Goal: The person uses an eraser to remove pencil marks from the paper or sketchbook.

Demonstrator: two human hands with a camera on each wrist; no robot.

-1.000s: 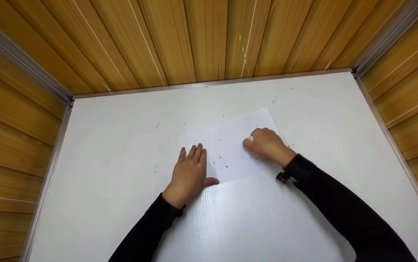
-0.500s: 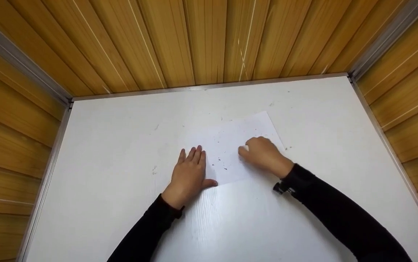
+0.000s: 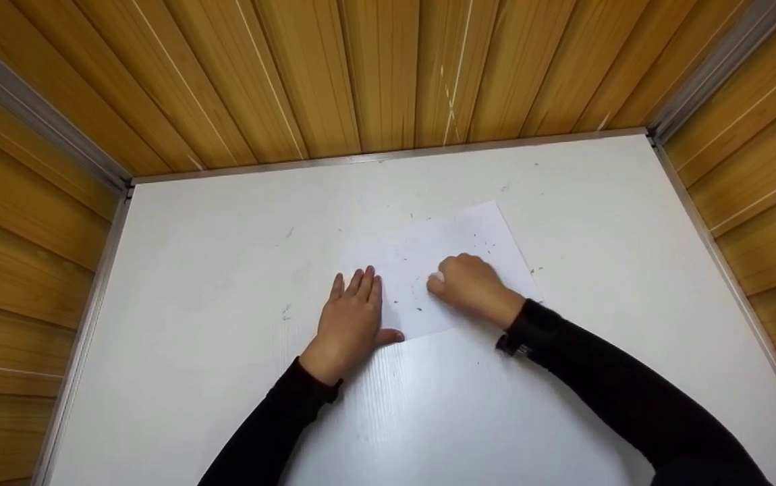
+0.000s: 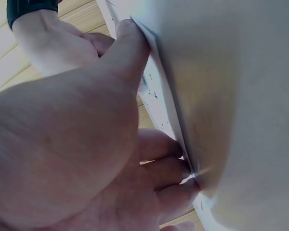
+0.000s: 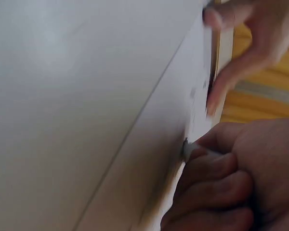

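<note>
A white sheet of paper (image 3: 405,277) lies at a slant on the white table, with dark crumbs scattered over it. My left hand (image 3: 349,320) rests flat across its left end, fingers straight and thumb spread along the near edge. Over the right half of the sheet, my right hand (image 3: 472,287) is curled and grips a small white eraser (image 3: 436,277) against the paper. In the right wrist view the eraser (image 5: 189,150) pokes out between thumb and fingers, its tip darkened where it meets the sheet. Most of it is hidden in the hand.
The white table (image 3: 192,283) carries faint smudges and more bits around the paper. Wood-patterned panels (image 3: 388,74) rise behind it and at both sides, with a metal strip (image 3: 361,158) along the back edge.
My right hand has moved left and slightly nearer across the paper with the eraser, uncovering crumbs at the right end. The left hand stays in place.
</note>
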